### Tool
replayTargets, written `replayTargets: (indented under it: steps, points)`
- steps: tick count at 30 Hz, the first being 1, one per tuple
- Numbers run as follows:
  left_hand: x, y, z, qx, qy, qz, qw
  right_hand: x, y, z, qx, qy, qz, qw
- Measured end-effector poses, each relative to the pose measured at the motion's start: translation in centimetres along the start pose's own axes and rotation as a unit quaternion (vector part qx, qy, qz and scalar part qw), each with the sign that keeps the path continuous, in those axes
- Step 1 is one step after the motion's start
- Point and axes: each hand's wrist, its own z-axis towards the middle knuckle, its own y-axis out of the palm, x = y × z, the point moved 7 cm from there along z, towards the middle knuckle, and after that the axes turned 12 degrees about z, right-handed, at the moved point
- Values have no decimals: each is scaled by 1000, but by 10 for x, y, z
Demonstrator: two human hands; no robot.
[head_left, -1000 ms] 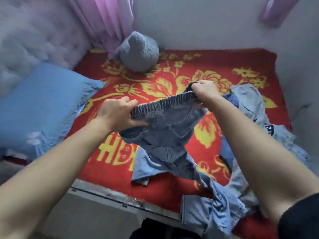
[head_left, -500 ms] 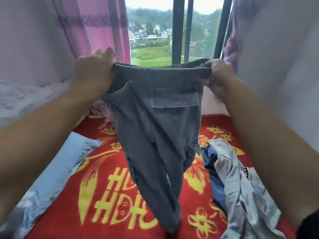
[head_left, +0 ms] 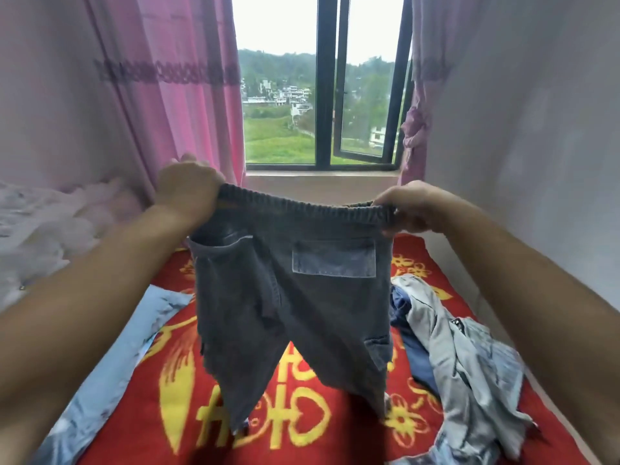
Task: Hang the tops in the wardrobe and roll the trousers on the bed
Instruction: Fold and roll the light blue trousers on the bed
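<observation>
Lower now than half a second ago, the dark grey denim trousers with a ribbed elastic waistband [head_left: 292, 297] hang with the band stretched wider and the two legs parted. The left hand [head_left: 188, 189] and right hand [head_left: 407, 208] each grip one end of that band, fingers [head_left: 392, 199] curled over its top edge and pinching the cloth. The band runs side to side between the hands, level. The long axis drops straight down, with the hems just above or brushing the red bed blanket with yellow flowers [head_left: 335, 444]. Laying them flat means lowering forward onto the strip between the pale blue pillow [head_left: 110, 357] and the heap of light denim clothes [head_left: 463, 357]. Neither hand is nearer. Yellow block characters on the blanket are partly covered and not surely legible. No label shows on the trousers.
</observation>
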Motion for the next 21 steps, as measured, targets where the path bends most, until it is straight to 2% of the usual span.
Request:
replayTargets:
  steps: [3,5,7,10,13,15,17,19,21]
  points:
    - [9,28,-20,-40,3,-25,999,19,11,3,40,16,-207,977]
    - [13,49,-34,-61,-3,-38,997,22,15,1,103,-17,-347,932]
    - [14,70,-48,-97,-33,-87,991,34,25,4,121,-25,-376,918]
    - [23,103,-69,-182,-58,-135,972,57,47,18,126,-29,-324,937]
    - [47,138,-99,-295,-9,-164,941,81,65,30,113,-20,-241,964]
    - [64,160,-124,-363,21,-235,902,100,73,36,99,0,-149,984]
    - [82,175,-144,-421,48,-347,836,116,78,41,88,16,-41,995]
    - [95,184,-157,-472,63,-405,781,130,82,46,81,34,47,995]
    - [103,187,-160,-484,77,-411,769,141,87,51,88,52,123,987]
